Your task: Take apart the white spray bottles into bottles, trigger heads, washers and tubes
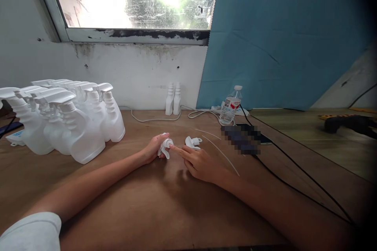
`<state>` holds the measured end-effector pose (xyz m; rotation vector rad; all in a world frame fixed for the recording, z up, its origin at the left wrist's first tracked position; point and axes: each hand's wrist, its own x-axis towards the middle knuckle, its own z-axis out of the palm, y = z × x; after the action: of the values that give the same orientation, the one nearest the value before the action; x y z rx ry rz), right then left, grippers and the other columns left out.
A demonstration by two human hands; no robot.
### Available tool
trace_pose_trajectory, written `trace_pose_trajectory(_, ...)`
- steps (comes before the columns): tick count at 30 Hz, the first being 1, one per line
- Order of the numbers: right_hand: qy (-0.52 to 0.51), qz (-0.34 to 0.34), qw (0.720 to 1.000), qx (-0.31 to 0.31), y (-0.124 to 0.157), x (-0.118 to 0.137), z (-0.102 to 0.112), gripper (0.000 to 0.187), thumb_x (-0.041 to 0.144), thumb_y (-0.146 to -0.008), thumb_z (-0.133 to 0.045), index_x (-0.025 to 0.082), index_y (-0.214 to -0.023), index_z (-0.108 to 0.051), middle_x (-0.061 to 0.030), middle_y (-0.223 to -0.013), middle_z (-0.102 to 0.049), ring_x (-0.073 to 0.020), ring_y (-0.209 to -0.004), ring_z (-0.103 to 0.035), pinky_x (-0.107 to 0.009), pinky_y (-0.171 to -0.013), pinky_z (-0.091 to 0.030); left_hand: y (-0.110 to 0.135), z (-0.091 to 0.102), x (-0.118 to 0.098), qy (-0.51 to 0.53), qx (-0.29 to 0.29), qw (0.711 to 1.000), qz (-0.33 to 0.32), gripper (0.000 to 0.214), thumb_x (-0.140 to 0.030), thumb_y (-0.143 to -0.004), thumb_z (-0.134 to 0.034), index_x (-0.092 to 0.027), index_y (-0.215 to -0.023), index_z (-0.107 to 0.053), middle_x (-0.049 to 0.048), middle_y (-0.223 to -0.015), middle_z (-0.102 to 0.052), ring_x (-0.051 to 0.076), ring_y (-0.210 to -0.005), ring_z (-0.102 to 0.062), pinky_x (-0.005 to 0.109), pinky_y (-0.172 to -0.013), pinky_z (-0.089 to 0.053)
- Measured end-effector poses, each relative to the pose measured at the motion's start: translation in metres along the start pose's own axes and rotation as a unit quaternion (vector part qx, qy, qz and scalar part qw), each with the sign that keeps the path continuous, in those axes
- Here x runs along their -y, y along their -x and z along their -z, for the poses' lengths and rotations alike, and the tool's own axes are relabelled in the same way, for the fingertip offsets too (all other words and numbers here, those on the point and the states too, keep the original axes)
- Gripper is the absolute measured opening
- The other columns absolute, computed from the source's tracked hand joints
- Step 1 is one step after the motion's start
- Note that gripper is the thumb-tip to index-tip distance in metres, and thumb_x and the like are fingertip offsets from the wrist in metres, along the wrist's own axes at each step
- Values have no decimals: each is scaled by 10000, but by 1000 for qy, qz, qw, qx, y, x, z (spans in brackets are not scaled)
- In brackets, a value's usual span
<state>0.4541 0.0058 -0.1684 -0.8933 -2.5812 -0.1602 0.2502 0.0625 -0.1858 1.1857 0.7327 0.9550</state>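
Observation:
My left hand [153,148] rests on the wooden table [147,204] with its fingers closed on a white spray trigger head [165,147]. My right hand [198,162] lies just to its right, index finger stretched out and touching that trigger head, the other fingers curled. A second white trigger head [192,141] lies on the table right behind my right hand's fingers. Two thin white dip tubes [221,153] lie on the wood to the right of it.
Several white spray bottles with triggers fitted [73,125] crowd the table's left. Two capless white bottles [173,100] stand at the wall. A water bottle [230,106], white cords, a dark blurred object [241,138] and black cables [294,186] lie right. A dark tool [350,123] sits far right.

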Motion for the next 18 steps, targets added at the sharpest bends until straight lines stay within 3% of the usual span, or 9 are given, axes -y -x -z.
trace_pose_trajectory(4, -46, -47, 996, -55, 1, -18, 16, 543, 93, -889, -350, 226, -1411, -421, -49, -924, -606, -119, -649, -531, -235, -628, -419, 0, 1, 1, -1, -27, 998, -59, 499, -658, -793, -525, -166, -863, -477, -5, -665, -547, 94, -443, -496, 205, -415, -394)
trace_pose_trajectory(9, -122, -133, 979, -92, 3, -60, 36, 491, 138, -880, -368, 203, -1343, -518, -60, -969, -660, -144, -737, -573, -260, -703, -453, 3, -3, 1, -71, -26, 991, -113, 506, -621, -855, -468, -152, -1036, -526, 47, -842, -584, 136, -670, -571, 253, -623, -476)
trace_pose_trajectory(13, -135, -154, 976, -66, 6, -81, 40, 461, 162, -872, -377, 218, -1285, -574, -38, -920, -680, -141, -686, -565, -251, -653, -430, 6, -2, 0, -180, -36, 971, -151, 424, -524, -880, -509, -148, -1062, -577, 55, -892, -594, 144, -746, -560, 256, -714, -456)
trace_pose_trajectory(18, -117, -177, 977, -14, 6, -71, 37, 436, 214, -892, -421, 232, -1324, -473, -2, -848, -692, -126, -585, -556, -230, -583, -399, 1, 12, -2, -316, -69, 921, -216, 362, -405, -847, -592, -170, -1122, -576, 80, -1097, -590, 206, -970, -540, 302, -871, -413)
